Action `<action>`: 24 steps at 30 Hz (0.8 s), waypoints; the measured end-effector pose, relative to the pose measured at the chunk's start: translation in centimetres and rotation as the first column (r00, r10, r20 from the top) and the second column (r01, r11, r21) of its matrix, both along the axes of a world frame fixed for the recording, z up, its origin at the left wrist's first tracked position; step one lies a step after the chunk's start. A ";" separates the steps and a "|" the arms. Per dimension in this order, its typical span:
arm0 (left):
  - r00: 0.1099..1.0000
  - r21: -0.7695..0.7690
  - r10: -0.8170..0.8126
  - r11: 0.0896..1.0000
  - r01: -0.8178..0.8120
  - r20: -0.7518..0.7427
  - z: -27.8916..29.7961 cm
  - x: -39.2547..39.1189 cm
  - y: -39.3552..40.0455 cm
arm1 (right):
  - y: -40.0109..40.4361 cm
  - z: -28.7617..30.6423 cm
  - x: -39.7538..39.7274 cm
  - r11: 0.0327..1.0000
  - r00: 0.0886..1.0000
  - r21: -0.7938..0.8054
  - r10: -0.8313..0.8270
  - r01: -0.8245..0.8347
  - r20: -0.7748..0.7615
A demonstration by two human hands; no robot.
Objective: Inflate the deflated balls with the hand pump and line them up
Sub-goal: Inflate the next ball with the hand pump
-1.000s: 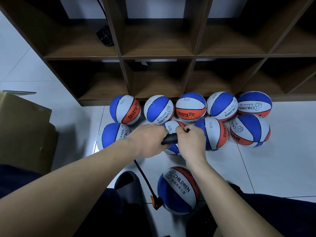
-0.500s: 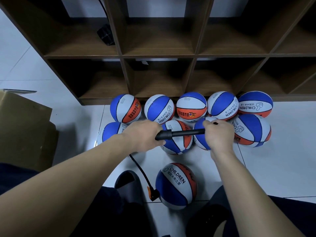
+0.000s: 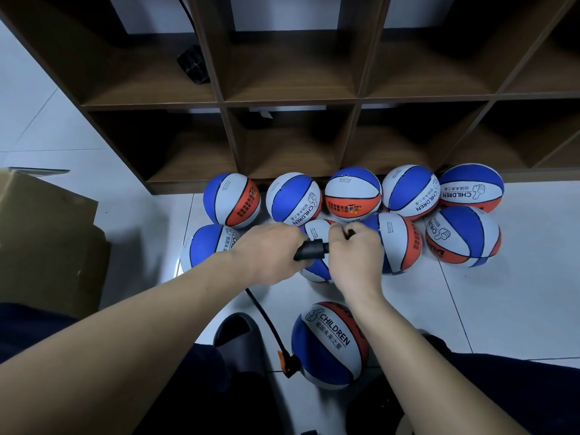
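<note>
A person crouches on a white tiled floor (image 3: 486, 309) facing a dark wooden shelf unit (image 3: 292, 98), working a black hand pump (image 3: 310, 251) held level in front of them. The left hand (image 3: 270, 252) is wrapped around the pump barrel. The right hand (image 3: 354, 255) is curled around the handle. Half a second ago the two hands were spread apart with the plunger rod drawn out between them; now the right hand has come back against the barrel and the rod is hidden, so one push stroke has just finished.

A thin black hose (image 3: 266, 318) runs from under the left hand down to an orange connector (image 3: 287, 362), which touches the left side of the ball being filled (image 3: 329, 346). This ball lies near the bottom edge of the floor in view, between the person's knees, beside a dark slipper (image 3: 238, 337). It looks round, though how firm it is cannot be judged.

Nine more balls lie near the shelf's foot: a back row (image 3: 353, 194) of five along its base, and a front row (image 3: 463, 235) of four just before it, partly hidden by the hands. A cardboard box (image 3: 47, 240) sits at the left edge.

The pumping looks likely to go on before this ball joins the rows.
</note>
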State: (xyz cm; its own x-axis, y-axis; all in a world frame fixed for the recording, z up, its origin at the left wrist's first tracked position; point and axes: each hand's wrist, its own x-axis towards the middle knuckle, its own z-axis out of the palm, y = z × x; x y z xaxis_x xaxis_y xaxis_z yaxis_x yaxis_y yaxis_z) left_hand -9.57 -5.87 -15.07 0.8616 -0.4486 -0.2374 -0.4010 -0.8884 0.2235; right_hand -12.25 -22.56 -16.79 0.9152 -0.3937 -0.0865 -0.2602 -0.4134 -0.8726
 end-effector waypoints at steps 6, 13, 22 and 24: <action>1.000 -0.009 -0.019 1.000 0.019 -0.003 0.0 -0.2 -0.4 | 0.7 0.1 -0.3 1.000 1.000 0.027 0.012 -0.011 -0.021; 0.998 -0.024 -0.023 0.999 0.022 -0.052 -0.2 0.4 -0.1 | -1.6 -0.1 1.0 0.997 0.994 0.062 0.042 -0.036 -0.101; 1.000 0.039 -0.021 0.999 0.021 -0.019 -0.2 1.0 1.6 | -6.6 0.3 2.2 0.971 0.974 0.133 -0.178 0.196 -0.140; 1.000 0.035 -0.023 0.999 0.023 -0.002 -0.3 1.1 1.7 | -5.5 0.3 1.7 0.972 0.975 0.099 -0.202 0.212 -0.097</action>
State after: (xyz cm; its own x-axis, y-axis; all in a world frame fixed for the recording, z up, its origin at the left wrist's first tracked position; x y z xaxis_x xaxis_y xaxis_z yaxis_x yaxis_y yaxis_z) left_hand -8.49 -4.21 -15.35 0.8506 -0.4599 -0.2549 -0.4214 -0.8862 0.1928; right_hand -10.56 -28.01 -16.49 0.8021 -0.5578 -0.2134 -0.4058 -0.2468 -0.8800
